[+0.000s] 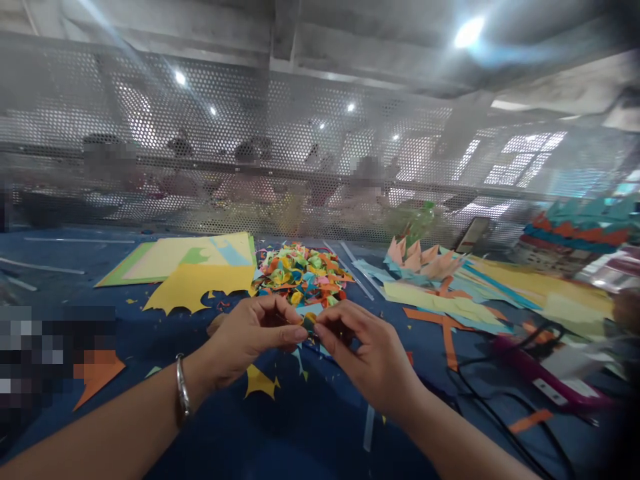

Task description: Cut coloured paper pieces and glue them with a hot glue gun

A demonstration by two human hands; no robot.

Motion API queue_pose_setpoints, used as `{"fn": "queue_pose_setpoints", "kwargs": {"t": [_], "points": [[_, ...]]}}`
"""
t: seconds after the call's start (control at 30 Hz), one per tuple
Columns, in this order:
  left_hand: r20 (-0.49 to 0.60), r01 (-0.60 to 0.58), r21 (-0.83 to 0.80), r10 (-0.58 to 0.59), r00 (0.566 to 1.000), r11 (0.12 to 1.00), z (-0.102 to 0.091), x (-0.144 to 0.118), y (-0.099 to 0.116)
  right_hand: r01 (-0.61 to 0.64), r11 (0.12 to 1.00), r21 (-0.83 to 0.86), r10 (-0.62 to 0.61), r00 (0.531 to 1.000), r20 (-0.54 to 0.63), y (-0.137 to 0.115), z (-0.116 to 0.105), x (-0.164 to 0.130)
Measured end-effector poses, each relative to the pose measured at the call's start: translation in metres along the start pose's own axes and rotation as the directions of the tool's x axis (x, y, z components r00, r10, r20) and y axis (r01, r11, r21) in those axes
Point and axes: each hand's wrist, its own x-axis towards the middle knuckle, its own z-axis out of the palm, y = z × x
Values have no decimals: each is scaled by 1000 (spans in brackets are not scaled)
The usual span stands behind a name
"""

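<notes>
Both hands meet above the near side of the blue table. My left hand (pixel 260 331), a silver bangle on its wrist, pinches a small yellowish paper piece (pixel 309 320) between thumb and fingers. From the other side, my right hand (pixel 367 350) pinches the same piece, its fingertips close to the left ones. The piece is small and partly covered by the fingers. Just behind the hands rises a heap of small colourful paper pieces (pixel 305 270). Below the left hand lies a yellow paper scrap (pixel 260 383) with curved cut-outs.
At left are stacked paper sheets (pixel 165 257) and a cut yellow sheet (pixel 200 283). Folded pink paper shapes (pixel 420 257), strips, a purple device (pixel 550 373) and black cables (pixel 493 413) lie at right. A perforated metal screen (pixel 300 140) stands behind; blurred people show through it.
</notes>
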Motion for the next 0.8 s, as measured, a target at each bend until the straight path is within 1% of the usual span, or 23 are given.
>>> {"fn": "queue_pose_setpoints", "kwargs": {"t": [0.33,0.67,0.8], "points": [[4,18,-47,-18,1000,999,-1,2,0,-21,999,24,21,1000,2,1,0,1],[-25,75,-113,-78,997,991,-5,3,1,-24,999,27,23,1000,7,3,0,1],[-21,69,-118,-72,997,991,-5,3,1,-23,999,25,23,1000,16,2,-1,2]]}}
